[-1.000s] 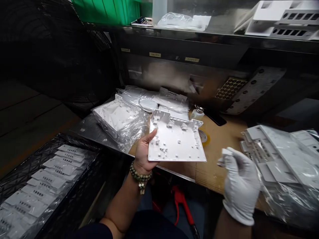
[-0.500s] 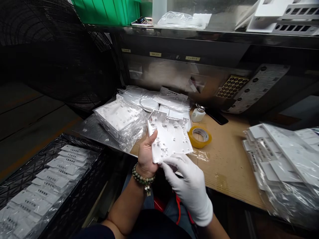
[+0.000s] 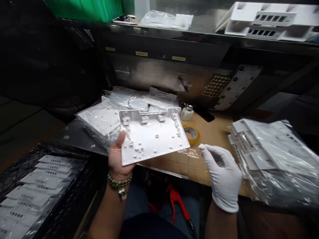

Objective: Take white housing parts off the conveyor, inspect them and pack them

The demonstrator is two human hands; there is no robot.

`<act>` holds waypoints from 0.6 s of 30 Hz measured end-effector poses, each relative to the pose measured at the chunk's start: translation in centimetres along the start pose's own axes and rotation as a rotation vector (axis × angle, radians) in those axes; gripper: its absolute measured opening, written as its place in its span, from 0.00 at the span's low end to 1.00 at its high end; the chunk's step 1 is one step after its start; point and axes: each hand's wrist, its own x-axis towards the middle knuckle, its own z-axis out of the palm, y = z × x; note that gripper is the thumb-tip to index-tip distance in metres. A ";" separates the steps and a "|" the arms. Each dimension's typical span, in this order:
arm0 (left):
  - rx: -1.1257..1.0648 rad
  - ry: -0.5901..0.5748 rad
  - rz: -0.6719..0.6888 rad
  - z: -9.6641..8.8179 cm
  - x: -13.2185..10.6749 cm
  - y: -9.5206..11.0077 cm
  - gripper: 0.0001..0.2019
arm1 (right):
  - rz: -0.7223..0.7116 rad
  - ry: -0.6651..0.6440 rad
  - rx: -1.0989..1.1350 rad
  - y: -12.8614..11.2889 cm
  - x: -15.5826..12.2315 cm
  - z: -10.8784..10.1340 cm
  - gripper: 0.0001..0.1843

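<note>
Here, left fingers (image 3: 120,139) grip a panel (image 3: 154,141) partly hiding tape (image 3: 197,135) and bagged parts (image 3: 99,118); right fingers (image 3: 207,159) pinch together.

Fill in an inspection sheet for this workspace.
Surface: brown board on the bench.
Job's things: white panel, held up, tabbed face toward the camera.
Clutter: tape roll, white bottle, dark phone-like slab; left bagged panels, right bagged panels.
Grips: left grip bare, holding the white panel; right grip gloved, apart from it, contents unclear.
Cables: nothing seen.
Surroundings: red-handled tool below; green bin above.
</note>
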 end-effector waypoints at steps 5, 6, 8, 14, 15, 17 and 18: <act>-0.008 -0.030 0.040 -1.0 -0.3 0.6 0.23 | -0.128 -0.081 -0.058 0.8 -0.1 0.0 0.05; 0.002 -0.021 0.051 -0.9 -0.5 0.5 0.23 | -0.149 -0.114 -0.067 0.8 -0.2 0.4 0.05; 0.009 -0.020 0.076 -0.6 -0.7 0.1 0.23 | -0.181 -0.148 -0.093 0.7 -0.5 1.1 0.05; -0.005 -0.166 0.037 -1.2 -0.6 -0.2 0.23 | -0.204 -0.195 -0.094 0.8 -0.8 1.8 0.07; -0.008 -0.186 0.029 -1.5 -0.5 -0.2 0.23 | -0.205 -0.192 -0.096 0.8 -0.9 1.8 0.06; -0.018 -0.177 0.012 -2.1 -0.4 -0.1 0.23 | -0.210 -0.188 -0.104 1.0 -0.9 1.7 0.06; -0.022 -0.154 0.003 -2.4 -0.4 0.0 0.23 | -0.218 -0.198 -0.104 1.3 -0.9 1.6 0.06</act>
